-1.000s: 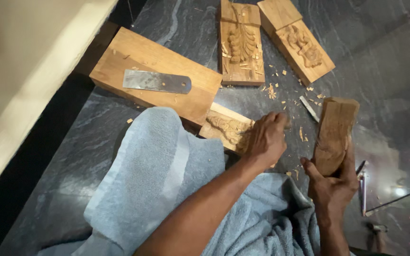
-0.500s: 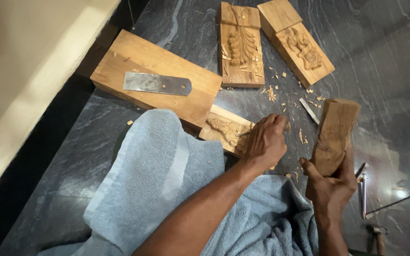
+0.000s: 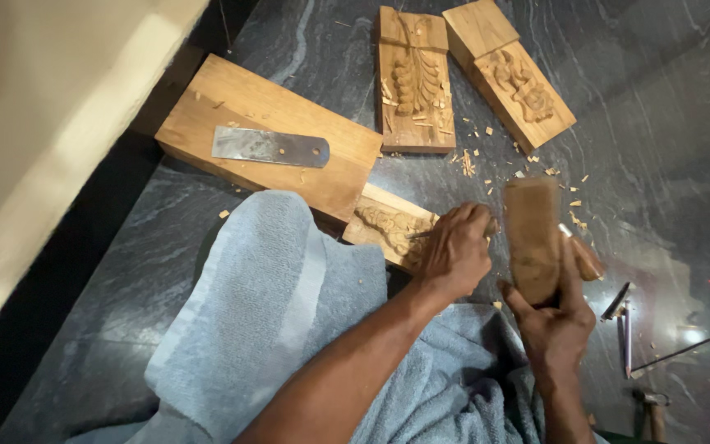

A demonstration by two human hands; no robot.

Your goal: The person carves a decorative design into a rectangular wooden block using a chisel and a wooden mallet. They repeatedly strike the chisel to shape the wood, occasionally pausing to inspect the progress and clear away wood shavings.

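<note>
Head view, looking down at a dark grey veined stone floor [image 3: 659,148]. The left hand [image 3: 454,251] rests on a small pale wooden panel with a carved relief [image 3: 388,230], its fingers drawn together around a thin metal chisel [image 3: 421,234] whose tip meets the carving; most of the tool is hidden beneath the hand. The panel lies on the floor, touching the near edge of a large plain wooden block [image 3: 273,115], and its lower part is covered by a grey-blue towel [image 3: 265,304] draped over the person's lap. The right hand [image 3: 556,325] is clamped on the lower end of a brown wooden mallet [image 3: 533,238], held upright just beside the left hand; the mallet appears blurred. A flat grey metal blade with a hole at 1 end [image 3: 269,148] lies on top of the large block. Beyond, 2 further wooden panels stand side by side: an upright rectangular panel with a leaf carving [image 3: 414,82] and a slanted rectangular panel with a scroll carving [image 3: 509,74]. Pale wood chips [image 3: 536,160] are scattered between these panels and the hands. Several slim metal carving tools [image 3: 626,325] lie on the floor to the right of the right hand.
</note>
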